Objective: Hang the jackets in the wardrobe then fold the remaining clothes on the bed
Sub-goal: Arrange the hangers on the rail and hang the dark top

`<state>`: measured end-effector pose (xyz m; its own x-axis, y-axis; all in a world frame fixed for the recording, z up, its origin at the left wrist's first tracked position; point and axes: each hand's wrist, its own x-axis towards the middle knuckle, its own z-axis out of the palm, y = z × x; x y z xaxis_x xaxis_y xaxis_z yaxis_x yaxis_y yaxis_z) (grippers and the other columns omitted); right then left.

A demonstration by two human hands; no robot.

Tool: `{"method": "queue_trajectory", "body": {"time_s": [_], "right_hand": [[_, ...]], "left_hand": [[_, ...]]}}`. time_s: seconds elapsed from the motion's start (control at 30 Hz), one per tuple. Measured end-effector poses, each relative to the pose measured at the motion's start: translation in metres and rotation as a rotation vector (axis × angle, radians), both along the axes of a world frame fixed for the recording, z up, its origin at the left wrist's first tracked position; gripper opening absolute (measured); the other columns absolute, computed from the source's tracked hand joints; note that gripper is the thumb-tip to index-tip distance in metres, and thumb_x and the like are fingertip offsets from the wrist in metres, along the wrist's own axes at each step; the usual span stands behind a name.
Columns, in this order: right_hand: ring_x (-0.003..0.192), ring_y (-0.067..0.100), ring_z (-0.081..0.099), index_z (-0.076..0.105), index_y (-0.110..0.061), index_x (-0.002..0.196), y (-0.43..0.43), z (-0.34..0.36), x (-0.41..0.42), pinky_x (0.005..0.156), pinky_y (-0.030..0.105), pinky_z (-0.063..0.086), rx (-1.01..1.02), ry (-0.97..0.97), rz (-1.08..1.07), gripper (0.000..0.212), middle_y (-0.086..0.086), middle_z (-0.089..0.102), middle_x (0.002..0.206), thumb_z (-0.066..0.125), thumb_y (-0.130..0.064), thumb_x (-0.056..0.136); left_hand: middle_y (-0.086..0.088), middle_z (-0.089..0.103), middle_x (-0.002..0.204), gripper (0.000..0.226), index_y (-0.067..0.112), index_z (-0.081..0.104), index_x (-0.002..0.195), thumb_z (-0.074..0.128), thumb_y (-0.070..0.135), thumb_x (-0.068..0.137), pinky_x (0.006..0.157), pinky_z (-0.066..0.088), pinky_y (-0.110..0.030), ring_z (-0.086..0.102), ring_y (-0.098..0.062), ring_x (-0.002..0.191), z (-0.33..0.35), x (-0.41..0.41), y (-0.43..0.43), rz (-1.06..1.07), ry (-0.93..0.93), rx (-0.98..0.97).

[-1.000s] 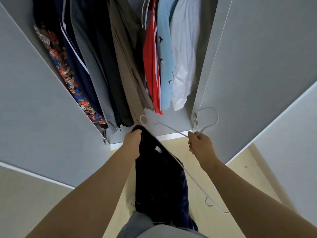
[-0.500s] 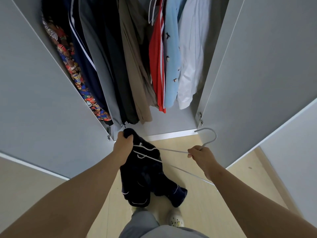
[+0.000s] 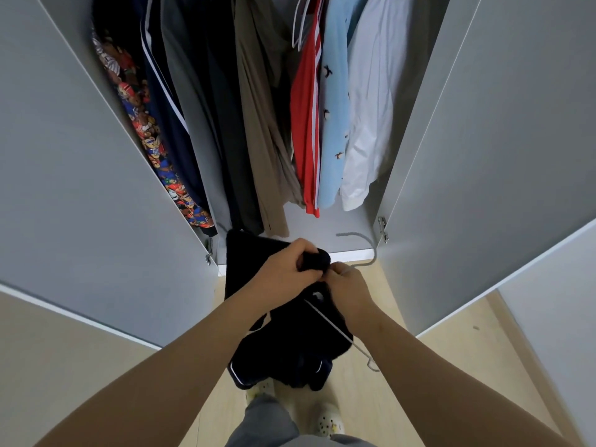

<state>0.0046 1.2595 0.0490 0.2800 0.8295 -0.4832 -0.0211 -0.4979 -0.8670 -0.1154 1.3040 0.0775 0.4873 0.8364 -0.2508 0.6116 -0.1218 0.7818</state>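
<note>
A dark navy jacket with thin white piping hangs in front of me, just before the open wardrobe. My left hand grips a bunched part of its top edge. My right hand touches the left one and pinches a white wire hanger at its neck. The hook points up and right, and one hanger arm runs down across the jacket to a bare end at the lower right.
Several garments hang inside: a patterned one, dark ones, a beige one, a red one, a light blue one and a white one. Grey doors stand open on both sides. My shoes are on the pale floor.
My hands have come together: the left moved right with the jacket, the right moved left with the hanger. The jacket now spreads wider over the hanger arm.
</note>
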Motion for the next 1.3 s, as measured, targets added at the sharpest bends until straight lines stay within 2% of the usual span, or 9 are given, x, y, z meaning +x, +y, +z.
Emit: {"method": "queue_trajectory", "body": {"time_s": [0.17, 0.3, 0.4, 0.5, 0.57, 0.87, 1.07, 1.2, 1.3], "right_hand": [[0.049, 0.006, 0.038, 0.05, -0.012, 0.059, 0.004, 0.011, 0.011, 0.045, 0.01, 0.033, 0.066, 0.02, -0.023, 0.027, -0.015, 0.043, 0.039, 0.051, -0.001, 0.084], [0.062, 0.013, 0.045, 0.056, -0.012, 0.065, 0.002, 0.01, 0.02, 0.061, 0.021, 0.038, 0.102, -0.093, 0.032, 0.018, -0.005, 0.052, 0.059, 0.056, -0.008, 0.083], [0.089, 0.015, 0.048, 0.055, -0.018, 0.082, 0.003, 0.006, 0.03, 0.085, 0.028, 0.038, 0.309, -0.411, -0.092, 0.012, -0.004, 0.057, 0.091, 0.067, -0.018, 0.081], [0.083, 0.015, 0.042, 0.047, -0.016, 0.073, -0.001, 0.006, 0.037, 0.079, 0.026, 0.037, 0.438, -0.684, -0.25, 0.022, -0.005, 0.048, 0.08, 0.068, -0.013, 0.079], [0.077, 0.017, 0.048, 0.045, -0.019, 0.069, 0.0, 0.006, 0.038, 0.071, 0.019, 0.04, 0.359, -0.614, -0.091, 0.023, -0.005, 0.05, 0.074, 0.062, -0.015, 0.082], [0.109, 0.025, 0.054, 0.058, -0.03, 0.107, 0.031, 0.0, 0.039, 0.099, 0.034, 0.038, 0.001, -0.442, 0.7, 0.032, 0.003, 0.063, 0.11, 0.059, -0.036, 0.075], [0.119, 0.02, 0.043, 0.056, -0.025, 0.116, 0.039, -0.004, 0.054, 0.088, 0.031, 0.026, -0.287, -1.31, 1.183, 0.036, 0.0, 0.06, 0.117, 0.052, -0.039, 0.083], [0.135, 0.021, 0.031, 0.05, -0.031, 0.129, 0.043, -0.012, 0.066, 0.105, 0.031, 0.022, -0.394, -1.481, 1.137, 0.042, -0.005, 0.05, 0.137, 0.047, -0.035, 0.087], [0.122, 0.019, 0.043, 0.06, -0.029, 0.115, 0.051, -0.004, 0.076, 0.097, 0.028, 0.031, -0.298, -1.546, 0.985, 0.034, -0.005, 0.059, 0.122, 0.048, -0.018, 0.085]], "left_hand": [[-0.003, 0.06, 0.114, 0.03, 0.028, 0.063, 0.11, 0.055, 0.033, 0.082, 0.101, 0.035, -0.046, 0.053, -0.026, 0.114, -0.012, -0.005, 0.019, -0.298, 0.496, 0.851], [0.004, 0.064, 0.102, 0.027, 0.031, 0.053, 0.12, 0.042, 0.036, 0.095, 0.076, 0.043, -0.029, 0.059, -0.018, 0.098, -0.017, 0.005, 0.017, -0.342, 0.458, 0.574], [0.008, 0.063, 0.112, 0.028, 0.031, 0.054, 0.121, 0.045, 0.034, 0.095, 0.084, 0.047, -0.033, 0.058, -0.017, 0.105, -0.013, 0.008, 0.023, -0.129, 0.328, 0.508], [0.008, 0.065, 0.113, 0.029, 0.03, 0.056, 0.12, 0.051, 0.034, 0.092, 0.088, 0.047, -0.033, 0.059, -0.017, 0.105, -0.003, 0.013, 0.034, 0.014, 0.191, 0.491], [0.008, 0.066, 0.112, 0.029, 0.028, 0.058, 0.119, 0.055, 0.035, 0.091, 0.087, 0.046, -0.027, 0.059, -0.014, 0.105, 0.013, 0.018, 0.037, 0.054, 0.13, 0.505], [0.015, 0.061, 0.086, 0.023, 0.023, 0.067, 0.106, 0.065, 0.032, 0.085, 0.079, 0.047, -0.021, 0.059, -0.007, 0.088, 0.053, -0.001, 0.042, 0.254, -0.028, 0.541], [0.014, 0.063, 0.087, 0.022, 0.023, 0.069, 0.103, 0.068, 0.031, 0.083, 0.083, 0.046, -0.025, 0.062, -0.012, 0.091, 0.06, -0.047, 0.058, 0.339, -0.012, 0.556], [0.01, 0.066, 0.085, 0.033, 0.019, 0.07, 0.101, 0.062, 0.042, 0.08, 0.079, 0.049, -0.029, 0.064, -0.016, 0.085, 0.068, -0.078, 0.064, 0.331, 0.002, 0.665], [0.006, 0.071, 0.076, 0.041, 0.023, 0.071, 0.094, 0.046, 0.052, 0.078, 0.064, 0.049, -0.025, 0.065, -0.011, 0.072, 0.064, -0.087, 0.065, 0.17, 0.191, 0.824]]}}
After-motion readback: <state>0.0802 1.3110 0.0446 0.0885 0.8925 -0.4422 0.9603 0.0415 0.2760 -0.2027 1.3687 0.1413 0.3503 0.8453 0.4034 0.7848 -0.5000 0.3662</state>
